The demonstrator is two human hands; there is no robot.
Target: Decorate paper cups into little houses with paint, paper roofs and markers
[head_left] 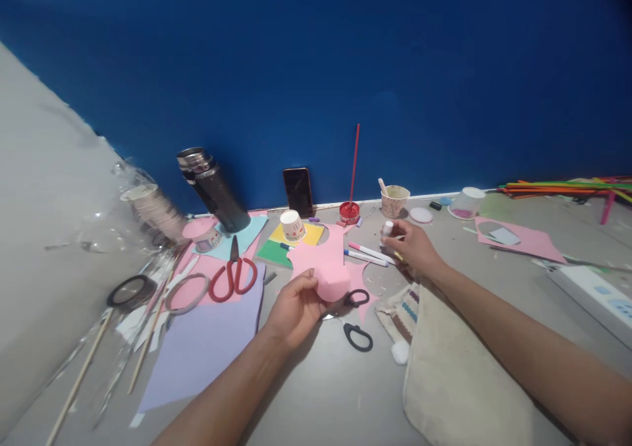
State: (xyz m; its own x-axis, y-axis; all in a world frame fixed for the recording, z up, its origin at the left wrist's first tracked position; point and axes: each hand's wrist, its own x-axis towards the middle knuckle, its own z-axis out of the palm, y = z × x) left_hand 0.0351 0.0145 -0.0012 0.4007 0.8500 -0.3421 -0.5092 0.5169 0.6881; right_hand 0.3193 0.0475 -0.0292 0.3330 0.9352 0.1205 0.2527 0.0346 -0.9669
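My left hand (295, 309) is closed around a small pink paper cup (332, 282), held on its side just above the grey floor. My right hand (411, 245) reaches further out, its fingers wrapped around a small white glue bottle (388, 230) standing near two markers (368, 253). Black-handled scissors (356, 317) lie open right beside the pink cup. A cut pink sheet (316, 256) lies behind the cup.
Red scissors (233, 278), tape rolls (185, 292), a lilac sheet (202, 340) and wooden sticks lie left. A black flask (213, 189), a phone (298, 192), paper cups, and a red paint pot (349, 212) line the blue wall. A cloth bag (454, 373) lies under my right arm.
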